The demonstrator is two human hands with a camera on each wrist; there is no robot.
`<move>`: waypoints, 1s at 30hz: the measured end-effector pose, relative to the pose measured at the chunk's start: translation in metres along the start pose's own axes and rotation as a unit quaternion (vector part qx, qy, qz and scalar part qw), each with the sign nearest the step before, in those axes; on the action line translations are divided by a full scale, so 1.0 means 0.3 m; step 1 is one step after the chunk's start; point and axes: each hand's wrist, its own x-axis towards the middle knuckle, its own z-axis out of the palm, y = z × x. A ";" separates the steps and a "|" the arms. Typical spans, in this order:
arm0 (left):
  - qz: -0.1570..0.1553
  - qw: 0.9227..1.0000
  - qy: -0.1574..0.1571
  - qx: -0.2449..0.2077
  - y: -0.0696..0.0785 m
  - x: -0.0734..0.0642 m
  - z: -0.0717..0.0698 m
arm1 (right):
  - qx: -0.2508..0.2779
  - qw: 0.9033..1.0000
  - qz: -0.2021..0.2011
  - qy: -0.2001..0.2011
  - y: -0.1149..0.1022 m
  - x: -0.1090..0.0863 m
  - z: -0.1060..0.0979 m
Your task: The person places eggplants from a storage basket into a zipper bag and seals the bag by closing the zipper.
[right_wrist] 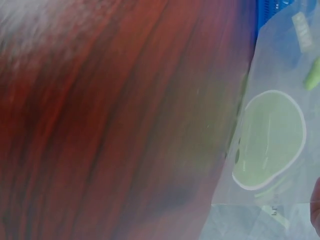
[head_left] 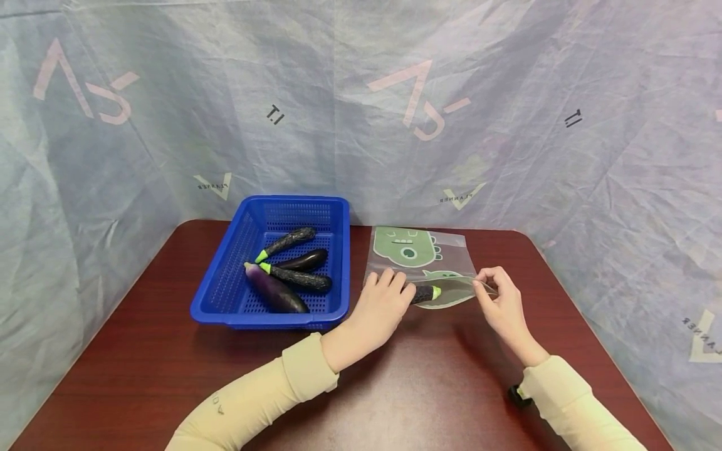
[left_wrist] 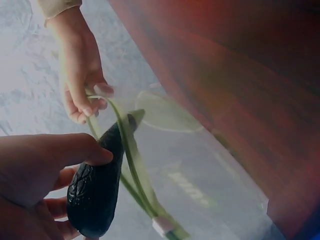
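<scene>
My left hand [head_left: 383, 304] grips a dark, wrinkled eggplant [left_wrist: 95, 195] by its thick end, thumb along the top. Its green stem end points right and lies within the mouth of a clear zip bag [head_left: 451, 247] with green cartoon prints. At the bag's right corner, my right hand [head_left: 502, 300] pinches the rim between thumb and fingers, and the mouth gapes there. A white slider [left_wrist: 162, 226] sits on the zip strip near the other corner. Only a fingertip [right_wrist: 315, 210] of the right hand shows in the right wrist view, beside the bag's printed side.
A blue perforated basket [head_left: 205, 294] stands left of the bag, with several eggplants [head_left: 273, 291] lying in it, stems mostly to the left. Both rest on a reddish-brown table [head_left: 417, 388]. A printed grey-white cloth [head_left: 316, 81] hangs behind and at the sides.
</scene>
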 end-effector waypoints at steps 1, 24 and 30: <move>0.001 1.000 -0.007 0.007 0.006 0.001 0.002 | 0.001 1.000 0.000 0.000 -0.001 0.000 0.001; 0.013 0.996 -0.055 0.062 0.105 -0.004 0.100 | 0.002 1.000 -0.006 -0.010 -0.021 -0.005 0.031; 0.003 0.994 -0.070 0.079 0.129 -0.013 0.120 | 0.003 1.000 -0.005 -0.017 -0.028 -0.006 0.041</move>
